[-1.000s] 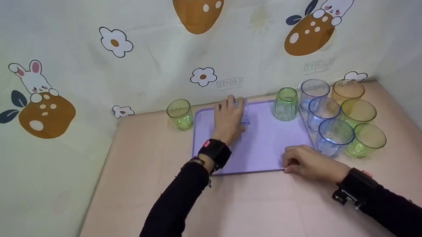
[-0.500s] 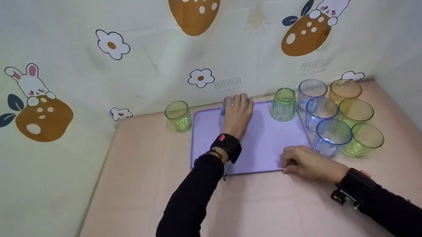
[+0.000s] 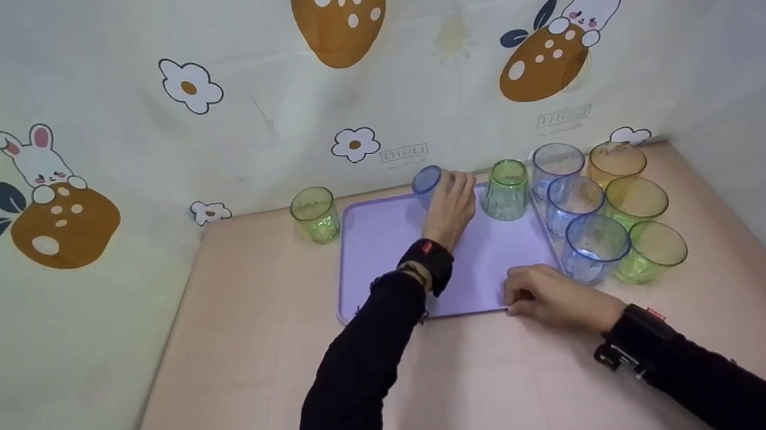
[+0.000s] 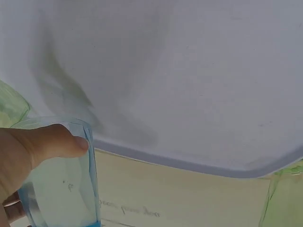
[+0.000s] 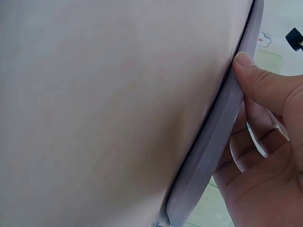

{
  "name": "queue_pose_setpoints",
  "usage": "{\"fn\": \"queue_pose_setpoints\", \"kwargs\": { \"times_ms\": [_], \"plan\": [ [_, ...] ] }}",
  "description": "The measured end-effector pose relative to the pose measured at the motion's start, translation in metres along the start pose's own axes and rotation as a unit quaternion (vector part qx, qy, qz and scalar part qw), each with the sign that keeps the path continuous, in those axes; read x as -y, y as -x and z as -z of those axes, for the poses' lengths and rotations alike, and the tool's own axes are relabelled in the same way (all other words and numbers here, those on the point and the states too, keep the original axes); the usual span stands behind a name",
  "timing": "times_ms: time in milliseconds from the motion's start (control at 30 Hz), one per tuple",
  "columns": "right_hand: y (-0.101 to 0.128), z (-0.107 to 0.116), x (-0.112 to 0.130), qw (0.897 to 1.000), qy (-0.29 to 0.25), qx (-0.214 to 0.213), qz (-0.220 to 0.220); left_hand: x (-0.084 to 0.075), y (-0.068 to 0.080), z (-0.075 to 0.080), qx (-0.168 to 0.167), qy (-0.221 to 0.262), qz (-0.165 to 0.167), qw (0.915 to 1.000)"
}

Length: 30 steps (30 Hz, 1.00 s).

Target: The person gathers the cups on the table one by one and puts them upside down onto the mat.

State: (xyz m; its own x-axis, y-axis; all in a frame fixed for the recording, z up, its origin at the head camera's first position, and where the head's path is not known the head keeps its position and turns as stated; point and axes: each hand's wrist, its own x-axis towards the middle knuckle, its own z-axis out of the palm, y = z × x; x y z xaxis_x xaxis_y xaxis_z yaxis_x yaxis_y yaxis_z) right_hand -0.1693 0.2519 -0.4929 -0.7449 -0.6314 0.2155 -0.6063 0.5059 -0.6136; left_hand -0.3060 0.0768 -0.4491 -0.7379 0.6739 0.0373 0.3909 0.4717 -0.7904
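My left hand (image 3: pixel 451 207) grips a clear blue tumbler (image 3: pixel 427 183) over the back edge of the purple tray (image 3: pixel 385 242). The tumbler leans in the head view, with one round end facing up. In the left wrist view, the thumb (image 4: pixel 71 144) lies across the tumbler's side. My right hand (image 3: pixel 557 297) holds the tray's front right corner. Its thumb (image 5: pixel 260 80) presses on the tray's outer rim in the right wrist view, with the other fingers curled behind. A green tumbler (image 3: pixel 508 193) stands upside down at the tray's back right.
Blue tumblers (image 3: pixel 594 247), an orange one (image 3: pixel 618 161), a yellow-green one (image 3: pixel 637 198) and a green one (image 3: pixel 652 250) stand upright, crowded along the tray's right side. Another green tumbler (image 3: pixel 319 219) stands left of the tray. A printed cloth wall (image 3: pixel 269 135) rises behind the table (image 3: pixel 256 332).
My left hand has moved right along the tray's back edge with the blue tumbler, which now leans. My right hand keeps its place at the tray corner. The head view has shifted slightly.
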Motion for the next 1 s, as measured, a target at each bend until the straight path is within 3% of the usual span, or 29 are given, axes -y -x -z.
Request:
{"fn": "queue_pose_setpoints", "kwargs": {
  "times_ms": [567,1000],
  "plan": [
    [-0.001,-0.001,-0.003,1.000,-0.013,0.005,0.005,-0.021,-0.011,-0.003,0.058,-0.094,-0.084,0.9903],
    [0.001,0.000,-0.004,1.000,-0.002,-0.003,0.010,-0.030,-0.017,-0.005,0.034,-0.116,-0.102,0.9875]
  ]
}}
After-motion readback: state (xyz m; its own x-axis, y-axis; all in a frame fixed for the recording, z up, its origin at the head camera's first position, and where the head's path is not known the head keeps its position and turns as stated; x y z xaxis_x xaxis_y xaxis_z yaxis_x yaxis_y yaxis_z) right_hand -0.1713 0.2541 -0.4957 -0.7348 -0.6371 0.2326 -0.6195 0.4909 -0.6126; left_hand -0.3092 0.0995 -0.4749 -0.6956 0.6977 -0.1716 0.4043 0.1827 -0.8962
